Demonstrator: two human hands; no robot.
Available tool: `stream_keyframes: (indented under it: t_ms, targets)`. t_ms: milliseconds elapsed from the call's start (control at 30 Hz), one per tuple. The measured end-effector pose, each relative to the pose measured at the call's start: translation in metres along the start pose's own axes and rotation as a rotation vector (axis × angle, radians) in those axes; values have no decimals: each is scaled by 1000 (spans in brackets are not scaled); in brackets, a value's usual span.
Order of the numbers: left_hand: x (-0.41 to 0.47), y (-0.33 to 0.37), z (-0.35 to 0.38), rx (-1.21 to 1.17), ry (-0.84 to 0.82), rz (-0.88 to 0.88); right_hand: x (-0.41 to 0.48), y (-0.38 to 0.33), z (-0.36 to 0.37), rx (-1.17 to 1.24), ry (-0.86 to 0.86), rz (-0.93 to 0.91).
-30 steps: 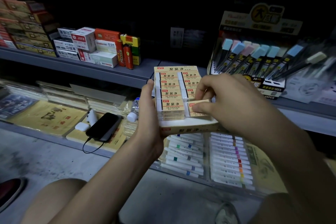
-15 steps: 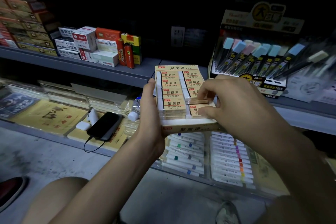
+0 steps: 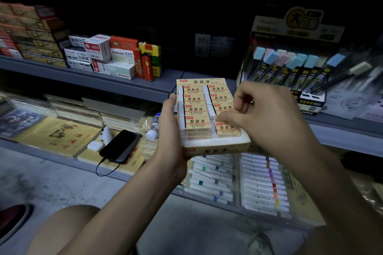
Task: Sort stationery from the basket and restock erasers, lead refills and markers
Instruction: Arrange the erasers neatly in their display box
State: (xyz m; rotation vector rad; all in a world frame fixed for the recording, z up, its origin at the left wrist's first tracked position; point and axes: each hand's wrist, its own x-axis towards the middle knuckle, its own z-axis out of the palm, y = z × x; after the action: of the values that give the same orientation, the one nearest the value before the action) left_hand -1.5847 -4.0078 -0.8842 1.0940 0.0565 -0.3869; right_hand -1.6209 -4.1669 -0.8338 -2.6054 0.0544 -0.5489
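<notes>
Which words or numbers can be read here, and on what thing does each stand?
"聚屑净": eraser box and erasers.
"2B·ERASER": erasers.
"S207", upside down: white carton.
"0.5": flat white box.
"48PCS": display stand.
Remaining shelf labels: too small or blurred.

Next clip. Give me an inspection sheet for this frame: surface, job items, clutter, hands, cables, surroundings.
Surface: grey shelf, stocked.
Job's things: eraser box filled with erasers; lead refills in a display; markers in trays below.
Clutter: phone, earbud case, water bottle among notebooks.
Hands: left hand grips the eraser box; right hand has fingertips on its right column, grip unclear.
Cables: cable plugged into the phone.
Surroundings: dim; small boxes on the shelf, concrete floor.
</notes>
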Motion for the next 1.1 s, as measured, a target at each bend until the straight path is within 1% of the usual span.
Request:
stream_keyframes:
  t_ms: [100, 367, 467, 667, 767, 867, 933, 967, 1100]
  targets:
    - [-1, 1, 1, 9, 15, 2, 3, 2, 10, 74, 20, 26]
    - [1, 2, 1, -26, 18, 6, 2, 8, 11, 79, 10, 10]
    - [1, 3, 1, -22, 29, 5, 3, 8, 10, 107, 3, 30]
    - [0, 5, 0, -28, 14, 8, 7, 5, 8, 31, -4, 33]
    - [0, 6, -1, -23, 7, 7, 6, -2, 5, 85, -45, 25]
    - [2, 6, -3, -29, 21, 1, 3, -16, -1, 138, -164, -21]
    - [3, 6, -4, -34, 26, 1, 1, -25, 1, 82, -237, -68]
    - [3, 6, -4, -36, 29, -3, 1, -29, 4, 33, -246, -92]
    - [3, 4, -4, -33, 17, -3, 5, -34, 18, -139, -192, -124]
